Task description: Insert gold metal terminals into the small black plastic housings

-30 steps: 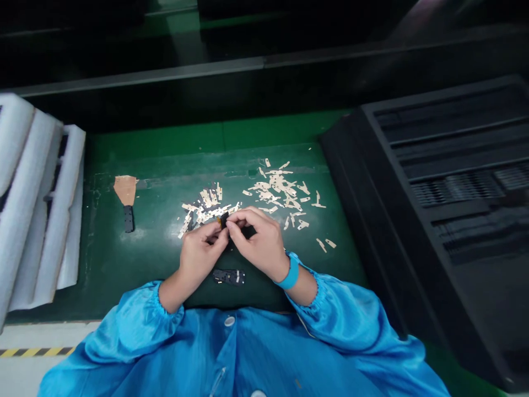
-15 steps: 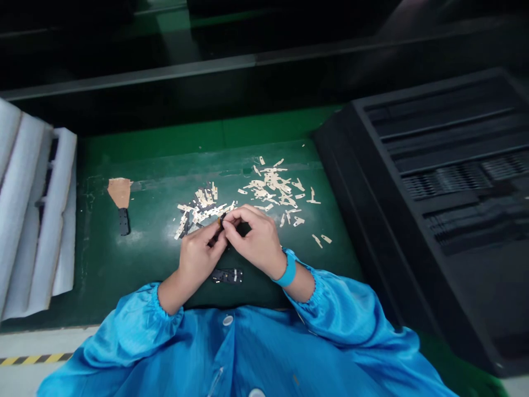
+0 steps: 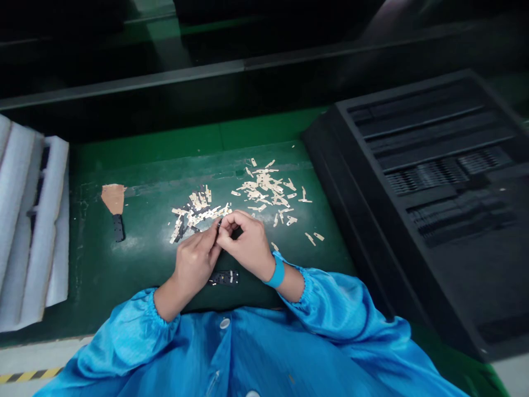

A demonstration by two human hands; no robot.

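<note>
Left hand: ours (image 3: 193, 258) pinches a small dark piece (image 3: 219, 223); its curled fingers cover most of it.
Right hand: thumb and index finger (image 3: 231, 218) of this hand (image 3: 246, 242) pinch the same piece from the right.
Dark piece: between our fingertips, above the desk (image 3: 99, 270); only a sliver shows, so we cannot make out its shape.
Black part: lies on the desk (image 3: 225, 277) near us, its left end partly behind our left hand.
Mixed pile: pale and dark strips (image 3: 200, 205) overlap beyond our hands, too jumbled to count.
Foam sheets: stacked at left (image 3: 55, 220), cut off by the view's edge.
Black tray: at right (image 3: 370, 165), its slots' contents dim to us.
</note>
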